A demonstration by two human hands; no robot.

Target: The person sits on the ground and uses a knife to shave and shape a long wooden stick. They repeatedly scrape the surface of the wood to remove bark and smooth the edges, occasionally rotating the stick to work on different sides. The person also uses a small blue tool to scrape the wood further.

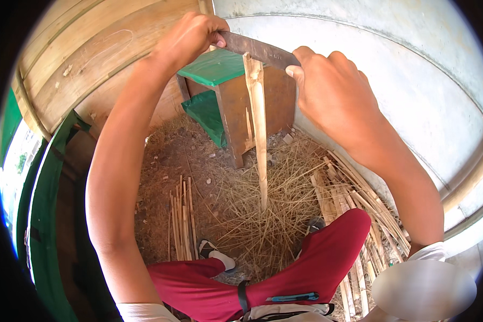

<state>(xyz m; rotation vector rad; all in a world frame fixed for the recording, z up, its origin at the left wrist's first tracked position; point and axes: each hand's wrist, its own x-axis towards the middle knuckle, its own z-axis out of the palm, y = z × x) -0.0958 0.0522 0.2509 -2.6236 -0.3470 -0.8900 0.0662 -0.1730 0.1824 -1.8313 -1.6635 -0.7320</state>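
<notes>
Both arms are raised and stretched out in front of me, with a long dark metal knife blade (260,50) held level between my hands. My left hand (190,40) pinches one end, thumb below. At the other end, my right hand (335,94) is closed with its thumb along the blade; any handle is hidden. Just below the blade stands a split bamboo piece (258,112), nearly upright. Its top meets or lies close behind the blade's lower edge, and its foot is down among the shavings.
Thin bamboo shavings (263,225) cover the dirt floor between my feet. Split bamboo strips lie in a bundle (185,220) at left and a larger pile (359,214) at right. A wooden cabinet (263,102) with a green top stands ahead. A blue box cutter (292,297) rests on my lap.
</notes>
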